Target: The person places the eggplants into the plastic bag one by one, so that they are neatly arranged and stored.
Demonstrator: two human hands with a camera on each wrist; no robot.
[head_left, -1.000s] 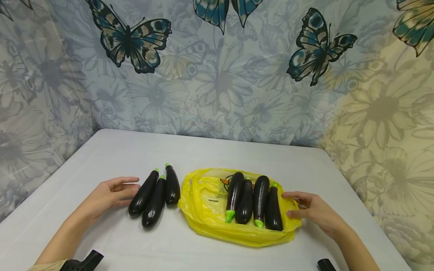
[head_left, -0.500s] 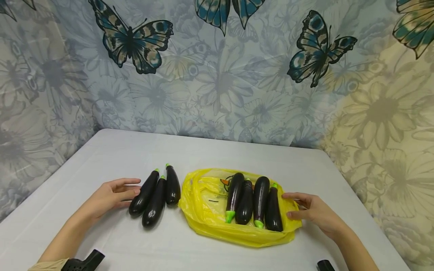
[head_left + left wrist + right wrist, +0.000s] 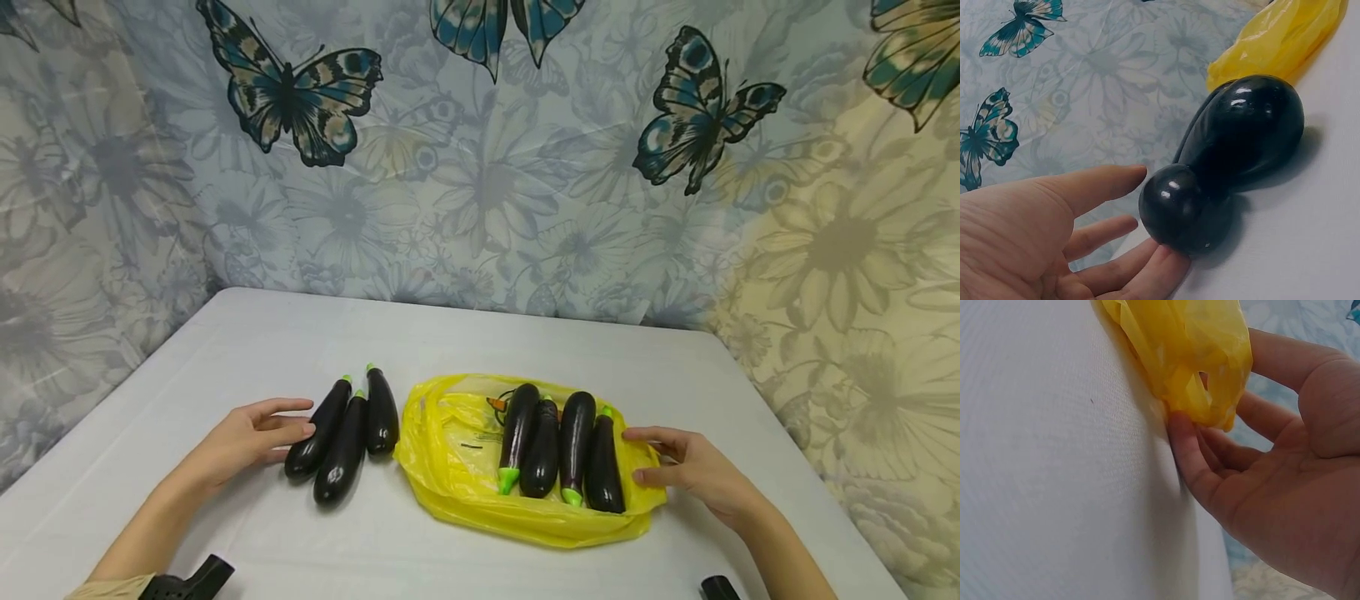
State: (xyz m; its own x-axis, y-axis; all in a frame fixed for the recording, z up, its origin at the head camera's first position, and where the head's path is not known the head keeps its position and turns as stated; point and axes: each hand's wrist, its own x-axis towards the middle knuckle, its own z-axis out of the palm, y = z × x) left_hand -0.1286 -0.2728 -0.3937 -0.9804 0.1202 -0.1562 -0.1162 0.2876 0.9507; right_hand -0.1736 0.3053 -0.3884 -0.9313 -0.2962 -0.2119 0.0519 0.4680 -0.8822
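Three dark eggplants (image 3: 347, 432) with green stems lie side by side on the white table (image 3: 480, 350), left of a yellow plastic bag (image 3: 465, 467). Several more eggplants (image 3: 558, 450) lie on the bag. My left hand (image 3: 258, 433) rests beside the leftmost eggplant (image 3: 315, 440), with straight fingers (image 3: 1147, 275) touching its round end (image 3: 1182, 209). My right hand (image 3: 678, 462) lies at the bag's right edge, its straight fingers (image 3: 1188, 453) against the crumpled yellow plastic (image 3: 1191, 356).
A butterfly-and-flower patterned cloth (image 3: 480, 167) hangs behind the table and round its sides. Black wrist-camera parts (image 3: 191, 579) show at the bottom edge. The table's far half and near strip are bare white surface.
My left hand has slid slightly right, closing onto the leftmost eggplant's end. The right hand and the bag have stayed put.
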